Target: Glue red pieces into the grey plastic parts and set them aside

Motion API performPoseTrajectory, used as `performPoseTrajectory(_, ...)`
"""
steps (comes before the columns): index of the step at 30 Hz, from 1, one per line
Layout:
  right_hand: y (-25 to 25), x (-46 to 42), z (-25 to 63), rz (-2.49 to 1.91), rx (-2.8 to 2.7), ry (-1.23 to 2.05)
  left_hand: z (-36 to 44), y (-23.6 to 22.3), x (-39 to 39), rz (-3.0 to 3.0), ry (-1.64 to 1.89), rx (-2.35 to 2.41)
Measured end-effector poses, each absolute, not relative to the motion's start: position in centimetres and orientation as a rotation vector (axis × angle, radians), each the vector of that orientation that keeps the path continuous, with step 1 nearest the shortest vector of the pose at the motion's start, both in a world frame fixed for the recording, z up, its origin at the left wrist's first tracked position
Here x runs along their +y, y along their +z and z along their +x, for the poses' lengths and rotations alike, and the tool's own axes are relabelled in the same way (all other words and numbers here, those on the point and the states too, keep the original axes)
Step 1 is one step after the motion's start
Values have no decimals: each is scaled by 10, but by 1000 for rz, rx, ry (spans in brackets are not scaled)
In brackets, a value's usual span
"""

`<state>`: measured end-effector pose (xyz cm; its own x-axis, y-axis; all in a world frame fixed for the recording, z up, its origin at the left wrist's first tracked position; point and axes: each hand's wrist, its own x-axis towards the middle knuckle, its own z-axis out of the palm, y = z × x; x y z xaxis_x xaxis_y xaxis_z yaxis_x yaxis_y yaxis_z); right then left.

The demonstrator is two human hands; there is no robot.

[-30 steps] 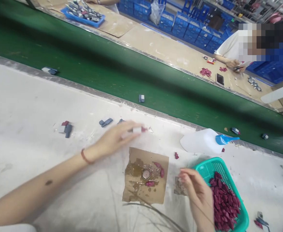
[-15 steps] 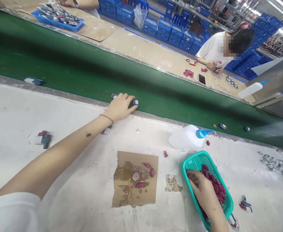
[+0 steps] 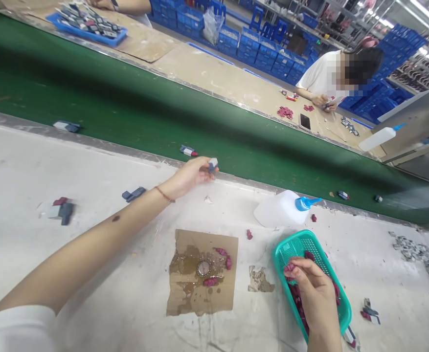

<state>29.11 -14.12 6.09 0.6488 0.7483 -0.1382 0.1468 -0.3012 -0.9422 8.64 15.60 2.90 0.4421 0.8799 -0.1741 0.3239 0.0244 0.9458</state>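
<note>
My left hand (image 3: 191,175) is stretched out to the edge of the green conveyor belt (image 3: 126,107) and pinches a small grey and white block (image 3: 213,164). My right hand (image 3: 311,288) rests in the teal basket (image 3: 286,247) of dark red pieces, with its fingertips closed on one dark red piece (image 3: 289,267). Between my hands lies a square of brown cardboard (image 3: 185,298) wet with glue, with a small round cap (image 3: 203,268) and a few red pieces on it.
A white glue bottle with a blue nozzle (image 3: 282,208) lies by the belt edge. Grey and red parts (image 3: 62,209) lie at the left, another grey part (image 3: 133,194) near my forearm, and a part (image 3: 188,150) rides on the belt. A person (image 3: 327,78) works across the belt.
My left hand picked the grey block off the belt edge and drew it back a little. My right hand lifted out of the basket's pieces with one red piece pinched.
</note>
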Motion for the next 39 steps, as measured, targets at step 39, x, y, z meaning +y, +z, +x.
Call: performPoseTrajectory(39,20,-84,194,-1563,-2040,810,3,6,-5,1093,676,775)
